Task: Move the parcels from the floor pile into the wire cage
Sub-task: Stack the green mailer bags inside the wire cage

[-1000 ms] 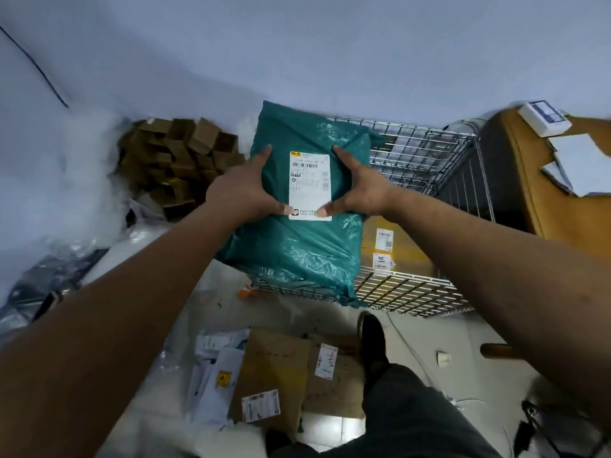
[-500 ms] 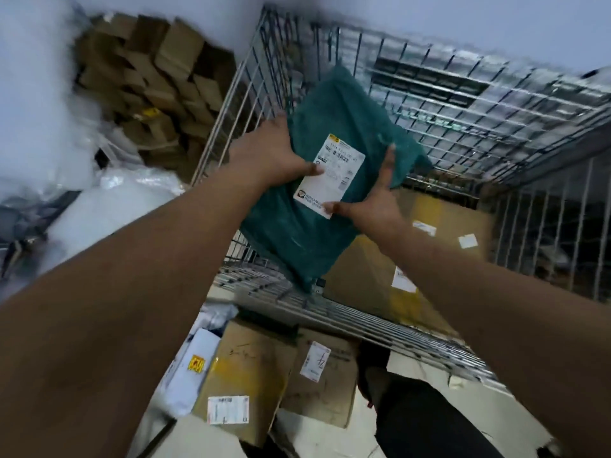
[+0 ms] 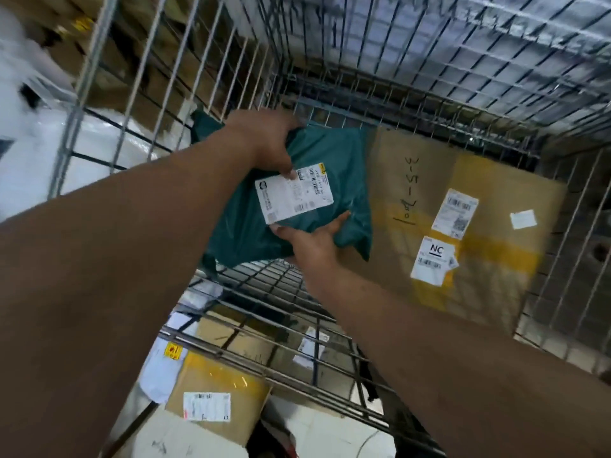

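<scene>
Transfer is nearing its end: the teal parcel is now sitting low inside the wire cage, overlapping the left edge of the cardboard box. A second back it was being held up outside the cage, and half a second back it was passing over the near rail. Both arms are reaching further in.

The left grip is curling over the parcel's far edge, with its thumb pressing on the white label. The right grip is pinching the near edge.

Judging from this, release is coming next, and more parcels are waiting on the floor.

- Motion blur is smearing the cage wires and the label print.
- The right hand's lower fingers are hiding beneath the parcel.
- Whether the parcel is touching the cage floor is not showing.
- The forearms are covering much of the near rail.
</scene>
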`<action>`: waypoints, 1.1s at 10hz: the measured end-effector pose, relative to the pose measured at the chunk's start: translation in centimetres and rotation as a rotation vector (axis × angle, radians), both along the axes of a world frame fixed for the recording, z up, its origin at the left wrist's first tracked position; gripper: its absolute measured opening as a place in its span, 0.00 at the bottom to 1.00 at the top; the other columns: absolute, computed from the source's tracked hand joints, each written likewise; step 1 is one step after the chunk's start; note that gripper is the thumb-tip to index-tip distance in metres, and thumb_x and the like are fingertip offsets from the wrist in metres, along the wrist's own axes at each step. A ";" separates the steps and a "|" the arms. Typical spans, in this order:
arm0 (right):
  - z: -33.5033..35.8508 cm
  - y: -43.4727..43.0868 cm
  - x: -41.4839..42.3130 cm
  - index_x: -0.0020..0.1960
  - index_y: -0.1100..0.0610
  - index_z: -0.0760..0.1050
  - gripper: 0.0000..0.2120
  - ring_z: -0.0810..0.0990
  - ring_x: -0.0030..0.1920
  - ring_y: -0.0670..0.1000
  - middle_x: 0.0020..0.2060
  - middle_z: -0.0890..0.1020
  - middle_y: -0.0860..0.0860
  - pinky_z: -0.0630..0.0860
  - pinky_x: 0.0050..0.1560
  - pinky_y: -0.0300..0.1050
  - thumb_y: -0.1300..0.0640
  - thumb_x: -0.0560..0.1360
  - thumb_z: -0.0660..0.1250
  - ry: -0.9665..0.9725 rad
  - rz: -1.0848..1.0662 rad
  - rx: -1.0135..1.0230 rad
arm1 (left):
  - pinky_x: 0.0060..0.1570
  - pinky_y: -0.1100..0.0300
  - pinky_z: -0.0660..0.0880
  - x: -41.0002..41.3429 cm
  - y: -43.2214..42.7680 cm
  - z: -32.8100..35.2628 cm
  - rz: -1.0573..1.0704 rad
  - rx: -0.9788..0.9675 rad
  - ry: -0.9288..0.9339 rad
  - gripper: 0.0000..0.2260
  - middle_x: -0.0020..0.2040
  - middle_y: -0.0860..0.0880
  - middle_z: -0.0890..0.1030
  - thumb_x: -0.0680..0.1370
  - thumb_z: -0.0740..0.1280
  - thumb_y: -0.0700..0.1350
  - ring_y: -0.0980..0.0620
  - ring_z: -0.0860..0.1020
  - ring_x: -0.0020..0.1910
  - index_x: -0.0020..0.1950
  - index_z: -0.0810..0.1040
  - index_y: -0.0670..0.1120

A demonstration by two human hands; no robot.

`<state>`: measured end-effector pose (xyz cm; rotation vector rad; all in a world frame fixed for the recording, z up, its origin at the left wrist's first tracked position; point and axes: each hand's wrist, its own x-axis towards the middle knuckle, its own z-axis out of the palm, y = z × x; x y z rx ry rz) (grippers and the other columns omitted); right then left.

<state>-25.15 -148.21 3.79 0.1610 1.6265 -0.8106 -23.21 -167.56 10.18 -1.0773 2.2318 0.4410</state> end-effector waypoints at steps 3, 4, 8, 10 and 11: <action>-3.1 2.5 4.3 0.79 0.35 0.42 0.56 0.71 0.72 0.65 0.76 0.66 0.64 0.67 0.74 0.62 0.62 0.71 0.78 -0.059 -0.072 -0.127 | 0.69 0.38 0.69 0.8 0.4 -7.2 0.039 0.151 0.067 0.43 0.76 0.48 0.69 0.68 0.79 0.48 0.41 0.72 0.71 0.78 0.61 0.63; -2.9 0.8 5.1 0.81 0.43 0.35 0.48 0.63 0.78 0.59 0.81 0.57 0.58 0.68 0.73 0.63 0.59 0.79 0.69 -0.115 0.063 -0.153 | 0.69 0.39 0.70 0.8 -0.3 -8.2 0.032 0.177 0.065 0.43 0.75 0.48 0.69 0.68 0.80 0.46 0.41 0.72 0.71 0.77 0.61 0.62; -4.9 0.1 -4.9 0.53 0.55 0.77 0.13 0.80 0.48 0.54 0.53 0.81 0.54 0.75 0.47 0.44 0.51 0.73 0.75 0.617 0.425 -0.036 | 0.69 0.40 0.67 -1.2 2.9 -13.2 -0.231 0.254 -0.069 0.36 0.76 0.48 0.67 0.76 0.73 0.59 0.41 0.68 0.75 0.80 0.60 0.63; -7.6 3.2 -8.7 0.79 0.51 0.52 0.59 0.72 0.67 0.60 0.70 0.67 0.58 0.73 0.66 0.52 0.38 0.60 0.83 0.543 0.384 0.072 | 0.68 0.37 0.68 -1.2 2.8 -13.2 -0.258 0.207 -0.117 0.37 0.77 0.49 0.65 0.76 0.70 0.66 0.41 0.65 0.77 0.81 0.59 0.62; -9.0 2.6 -8.5 0.81 0.43 0.47 0.64 0.73 0.71 0.58 0.73 0.71 0.54 0.73 0.70 0.58 0.40 0.58 0.85 0.377 0.378 -0.007 | 0.72 0.38 0.64 0.0 2.9 -13.8 -0.178 0.226 -0.030 0.37 0.79 0.49 0.63 0.75 0.70 0.66 0.43 0.60 0.79 0.81 0.59 0.61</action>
